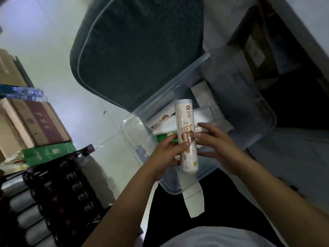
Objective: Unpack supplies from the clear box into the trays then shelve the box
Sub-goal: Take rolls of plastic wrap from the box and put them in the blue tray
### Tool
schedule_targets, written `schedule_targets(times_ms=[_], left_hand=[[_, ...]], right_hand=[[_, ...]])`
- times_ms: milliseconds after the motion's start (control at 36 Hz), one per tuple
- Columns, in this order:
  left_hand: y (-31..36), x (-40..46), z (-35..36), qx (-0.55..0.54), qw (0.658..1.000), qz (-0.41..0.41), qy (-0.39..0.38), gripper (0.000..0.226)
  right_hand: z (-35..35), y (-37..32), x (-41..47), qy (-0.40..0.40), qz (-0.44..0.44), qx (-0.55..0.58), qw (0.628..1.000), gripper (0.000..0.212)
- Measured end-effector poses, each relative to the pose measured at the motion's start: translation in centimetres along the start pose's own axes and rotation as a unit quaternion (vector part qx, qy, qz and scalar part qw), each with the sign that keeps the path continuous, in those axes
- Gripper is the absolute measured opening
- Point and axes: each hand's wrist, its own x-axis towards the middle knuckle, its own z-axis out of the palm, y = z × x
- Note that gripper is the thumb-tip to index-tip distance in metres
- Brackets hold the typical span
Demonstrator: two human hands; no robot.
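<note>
— While both hands hover over the clear box (199,111), where's that roll?

— Up above the box's near-left corner: a white printed roll (187,138), standing on end. The left hand (166,154) has thumb and fingers wrapped round its lower half.

— And the right hand (219,145)?

— Fingers spread, tips touching the roll's right side, not closed round it.

— What's in the box?

— White packets (211,118) across the middle, a green packet (165,138) just behind the left hand's fingers. A dark cushion (138,50) sits beyond the box's far-left edge, cardboard cartons (32,125) off left.
</note>
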Motion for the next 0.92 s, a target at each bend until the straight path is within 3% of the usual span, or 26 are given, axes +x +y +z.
schedule_targets(times_ms=[139,361,472,556,611,667,778,917], left_hand=[[1.2,-2.7,0.7,-0.016,1.000,0.023,-0.011,0.034],[0.4,-3.8,2.4,0.015,0.999,0.047,0.013,0.043],[0.0,-2.5,1.2,-0.012,1.000,0.002,-0.004,0.048],[-0.6,-0.2,-0.3,-0.003,0.997,-0.033,0.076,0.049],[-1.1,1.9,-1.3,0.068,0.988,-0.023,0.140,0.047],[-1.6,4.2,-2.2,0.160,0.971,0.002,0.177,0.047],[-2.1,8.9,-3.6,0.341,0.923,0.015,0.179,0.061],[-2.8,13.7,-5.5,0.564,0.810,-0.038,0.156,0.073]], right_hand=[[0.9,-1.6,-1.0,-0.091,-0.034,0.006,0.995,0.051],[0.4,-1.3,-1.1,-0.069,-0.039,-0.014,0.997,0.048],[-0.3,-0.5,-0.6,-0.025,-0.044,-0.037,0.998,0.042],[-1.0,0.5,0.0,0.056,-0.060,-0.056,0.995,0.040],[-1.5,1.1,0.3,0.117,-0.084,-0.069,0.987,0.040],[-2.1,1.6,0.4,0.156,-0.095,-0.079,0.980,0.039],[-3.3,2.3,0.3,0.190,-0.081,-0.075,0.975,0.034],[-3.7,2.6,-0.4,0.224,-0.111,-0.137,0.958,0.029]])
